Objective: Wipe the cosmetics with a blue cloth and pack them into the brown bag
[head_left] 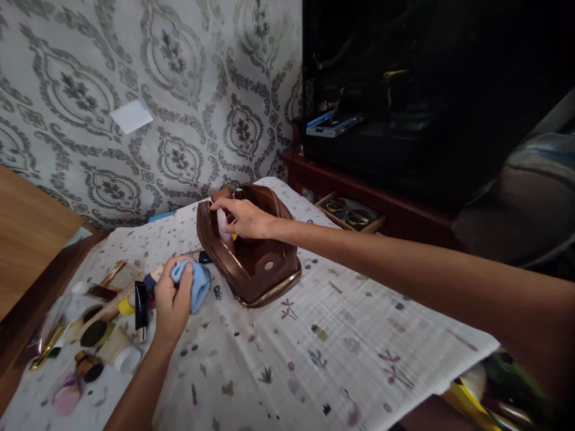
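Note:
A brown leather toiletry bag [263, 269] stands open on a patterned cloth-covered table [341, 335]. My right hand [245, 216] reaches over the bag's open top, fingers closed on a small pale pink bottle [221, 222] held at the bag's mouth. My left hand [173, 299] rests on the table to the bag's left, fingers closed round a crumpled light blue cloth [197, 284].
Several cosmetics [96, 329] lie scattered at the table's left: compacts, tubes, a black lipstick-like case [141, 308]. A wooden surface [27, 233] stands at the far left. A dark wooden cabinet [359, 197] with a tray of bangles [348, 212] is behind right.

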`<state>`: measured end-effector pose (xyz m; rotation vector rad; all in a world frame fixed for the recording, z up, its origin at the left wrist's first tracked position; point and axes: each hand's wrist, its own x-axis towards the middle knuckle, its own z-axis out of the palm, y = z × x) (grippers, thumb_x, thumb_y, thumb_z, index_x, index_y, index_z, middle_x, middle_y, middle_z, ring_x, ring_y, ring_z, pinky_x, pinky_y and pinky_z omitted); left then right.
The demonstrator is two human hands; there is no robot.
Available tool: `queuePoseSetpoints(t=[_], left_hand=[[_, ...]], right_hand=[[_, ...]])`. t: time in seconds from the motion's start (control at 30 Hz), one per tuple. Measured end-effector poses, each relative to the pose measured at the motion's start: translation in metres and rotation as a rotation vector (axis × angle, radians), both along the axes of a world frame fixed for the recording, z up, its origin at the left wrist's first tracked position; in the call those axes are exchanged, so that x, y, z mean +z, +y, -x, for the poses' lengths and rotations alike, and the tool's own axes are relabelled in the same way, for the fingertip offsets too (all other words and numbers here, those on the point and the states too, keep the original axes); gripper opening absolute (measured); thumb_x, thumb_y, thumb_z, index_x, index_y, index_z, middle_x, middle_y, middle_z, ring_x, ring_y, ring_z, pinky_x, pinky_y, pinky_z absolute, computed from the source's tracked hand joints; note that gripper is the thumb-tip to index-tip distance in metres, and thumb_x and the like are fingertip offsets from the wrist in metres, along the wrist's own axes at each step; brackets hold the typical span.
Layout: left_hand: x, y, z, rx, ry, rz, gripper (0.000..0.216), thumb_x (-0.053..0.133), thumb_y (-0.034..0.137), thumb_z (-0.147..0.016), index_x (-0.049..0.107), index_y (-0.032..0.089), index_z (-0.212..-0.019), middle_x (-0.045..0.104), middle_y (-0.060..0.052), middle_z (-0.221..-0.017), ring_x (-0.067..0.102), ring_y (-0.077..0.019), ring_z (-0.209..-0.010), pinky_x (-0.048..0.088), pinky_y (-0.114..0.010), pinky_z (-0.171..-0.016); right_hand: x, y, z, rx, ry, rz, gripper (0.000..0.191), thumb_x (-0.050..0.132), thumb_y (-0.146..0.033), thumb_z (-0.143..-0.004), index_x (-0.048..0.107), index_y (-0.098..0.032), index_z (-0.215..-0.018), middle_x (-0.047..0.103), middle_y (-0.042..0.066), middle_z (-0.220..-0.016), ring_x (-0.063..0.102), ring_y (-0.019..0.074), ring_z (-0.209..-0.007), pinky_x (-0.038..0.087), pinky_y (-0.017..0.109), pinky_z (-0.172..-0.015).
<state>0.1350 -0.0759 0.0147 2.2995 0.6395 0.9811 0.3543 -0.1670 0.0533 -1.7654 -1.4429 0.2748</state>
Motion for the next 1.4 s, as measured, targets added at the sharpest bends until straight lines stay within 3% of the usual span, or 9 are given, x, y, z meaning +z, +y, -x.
queuePoseSetpoints(t=[0.33, 0.6, 0.7, 0.8, 0.9, 1.0, 1.1, 1.17, 1.4], left_hand=[[-0.012, -0.005, 0.006, -0.059, 0.071, 0.031, 0.029, 0.049, 0.045, -0.094, 0.064, 0.019, -0.094, 0.065, -0.001, -0.082, 0.059, -0.0178, -0.077, 0.047, -0.027, -0.074], [-0.028, -0.01, 0.017, -0.131, 0.188, 0.048, 0.028, 0.046, 0.042, -0.097, 0.063, 0.02, -0.096, 0.065, 0.0, -0.078, 0.059, -0.0173, -0.073, 0.046, -0.027, -0.07], [-0.008, -0.002, 0.011, -0.167, 0.181, -0.073, 0.029, 0.045, 0.039, -0.097, 0.064, 0.019, -0.105, 0.071, -0.003, -0.091, 0.064, -0.019, -0.081, 0.048, -0.028, -0.076], [0.033, 0.017, -0.016, -0.197, 0.202, -0.247, 0.036, 0.04, 0.032, -0.096, 0.066, 0.018, -0.116, 0.074, -0.006, -0.109, 0.067, -0.0217, -0.096, 0.048, -0.029, -0.087], [0.075, 0.037, -0.058, -0.304, 0.534, -0.442, 0.04, 0.041, 0.021, -0.089, 0.072, 0.023, -0.114, 0.076, -0.004, -0.108, 0.067, -0.023, -0.098, 0.048, -0.03, -0.09], [0.103, 0.045, -0.095, -0.379, 0.905, -0.596, 0.04, 0.045, 0.019, -0.085, 0.075, 0.026, -0.11, 0.076, -0.003, -0.11, 0.066, -0.0237, -0.102, 0.047, -0.029, -0.086], [0.117, 0.042, -0.114, -0.418, 1.146, -0.643, 0.035, 0.05, 0.018, -0.08, 0.076, 0.026, -0.102, 0.076, -0.004, -0.102, 0.065, -0.0227, -0.086, 0.044, -0.029, -0.073], [0.122, 0.04, -0.116, -0.433, 1.162, -0.642, 0.029, 0.052, 0.018, -0.077, 0.074, 0.023, -0.096, 0.073, -0.005, -0.091, 0.06, -0.0211, -0.074, 0.04, -0.029, -0.066], [0.113, 0.056, -0.095, -0.533, 0.686, -0.371, 0.014, 0.049, 0.015, -0.076, 0.057, 0.02, -0.086, 0.046, 0.003, -0.067, 0.043, -0.0146, -0.062, 0.031, -0.027, -0.058]], right_hand=[[-0.012, 0.009, -0.006, -0.047, -0.047, -0.046, 0.069, 0.068, 0.001, -0.074, 0.052, -0.014, -0.14, 0.07, 0.006, -0.11, 0.066, 0.0198, -0.102, 0.048, 0.03, -0.097], [-0.017, 0.012, -0.008, -0.062, -0.058, -0.058, 0.064, 0.068, -0.002, -0.075, 0.055, -0.017, -0.136, 0.068, 0.007, -0.12, 0.067, 0.0193, -0.101, 0.053, 0.029, -0.092], [-0.017, 0.013, -0.006, -0.066, -0.054, -0.049, 0.065, 0.068, -0.002, -0.075, 0.054, -0.016, -0.137, 0.069, 0.006, -0.114, 0.067, 0.0189, -0.098, 0.053, 0.028, -0.089], [-0.016, 0.013, -0.005, -0.078, -0.069, -0.04, 0.065, 0.068, -0.004, -0.074, 0.055, -0.018, -0.136, 0.07, 0.003, -0.108, 0.066, 0.018, -0.094, 0.052, 0.027, -0.087], [-0.014, 0.012, -0.006, -0.072, -0.077, -0.039, 0.063, 0.069, -0.005, -0.074, 0.057, -0.016, -0.135, 0.07, 0.004, -0.108, 0.065, 0.018, -0.094, 0.05, 0.028, -0.087], [-0.014, 0.011, -0.007, -0.106, -0.081, -0.022, 0.062, 0.071, -0.008, -0.074, 0.058, -0.014, -0.134, 0.069, 0.006, -0.112, 0.064, 0.0185, -0.095, 0.049, 0.029, -0.088], [-0.015, 0.01, -0.008, -0.124, -0.074, -0.009, 0.062, 0.072, -0.009, -0.075, 0.057, -0.014, -0.135, 0.068, 0.007, -0.112, 0.064, 0.019, -0.096, 0.049, 0.03, -0.087], [-0.016, 0.011, -0.009, -0.111, -0.073, -0.022, 0.061, 0.071, -0.009, -0.075, 0.057, -0.014, -0.134, 0.069, 0.006, -0.111, 0.064, 0.019, -0.096, 0.049, 0.029, -0.087], [-0.021, 0.017, -0.011, -0.035, -0.081, -0.107, 0.055, 0.067, -0.009, -0.074, 0.059, -0.017, -0.128, 0.071, 0.005, -0.112, 0.065, 0.0182, -0.097, 0.05, 0.028, -0.088]])
